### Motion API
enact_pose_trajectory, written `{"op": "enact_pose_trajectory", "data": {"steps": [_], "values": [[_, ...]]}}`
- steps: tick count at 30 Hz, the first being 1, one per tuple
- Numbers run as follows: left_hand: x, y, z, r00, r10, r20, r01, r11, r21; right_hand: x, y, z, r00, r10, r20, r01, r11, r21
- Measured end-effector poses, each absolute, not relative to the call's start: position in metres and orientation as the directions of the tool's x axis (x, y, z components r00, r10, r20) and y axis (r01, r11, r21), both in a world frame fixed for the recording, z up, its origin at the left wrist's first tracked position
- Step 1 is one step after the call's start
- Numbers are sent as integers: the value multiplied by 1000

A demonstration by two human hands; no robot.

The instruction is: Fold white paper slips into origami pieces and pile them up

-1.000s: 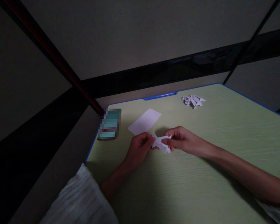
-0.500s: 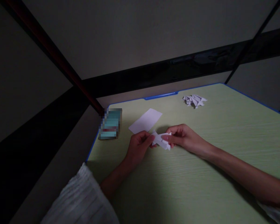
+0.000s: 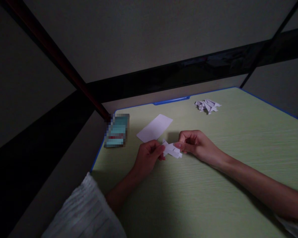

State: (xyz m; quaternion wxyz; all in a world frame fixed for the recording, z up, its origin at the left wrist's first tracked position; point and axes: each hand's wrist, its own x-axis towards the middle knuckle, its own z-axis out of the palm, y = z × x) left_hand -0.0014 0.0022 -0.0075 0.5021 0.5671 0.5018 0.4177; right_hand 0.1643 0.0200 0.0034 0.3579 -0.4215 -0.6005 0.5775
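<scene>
Between my two hands is a small piece of folded white paper (image 3: 172,150), held a little above the table. My left hand (image 3: 149,154) pinches its left end between thumb and fingers. At its upper right edge, my right hand (image 3: 194,144) grips it with thumb and curled fingers. The folds show as several small points and flaps, and the fingertips hide part of them. Just beyond my left hand lies a flat, unfolded white paper sheet (image 3: 156,127).
A pile of folded white paper pieces (image 3: 207,106) sits at the back of the pale green table (image 3: 225,205). Near the left edge lies a blurred-out teal rectangular object (image 3: 118,130). A blue strip (image 3: 172,100) marks the back edge, with a wall behind.
My right thumb and fingers have shifted slightly up along the folded paper, whose right end shows a bit more. The flat sheet and the pile stay where they were.
</scene>
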Motion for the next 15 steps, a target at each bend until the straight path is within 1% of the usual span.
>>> {"op": "enact_pose_trajectory", "data": {"steps": [3,7,10,12,15], "values": [[-2,2,-6,121,993,-9,168,-12,986,162,20,3,-430,900,-74,74,-46,-996],[-2,3,-5,80,997,-13,162,0,987,159,18,1,-486,871,-75,-17,-95,-995],[-2,4,-6,82,997,-14,151,2,989,158,17,0,-488,869,-77,-48,-115,-992],[-3,5,-8,90,996,10,117,-21,993,159,16,2,-462,883,-85,-44,-119,-992],[-4,7,-12,99,994,39,4,-40,999,161,16,4,-406,909,-91,-52,-122,-991]]}}
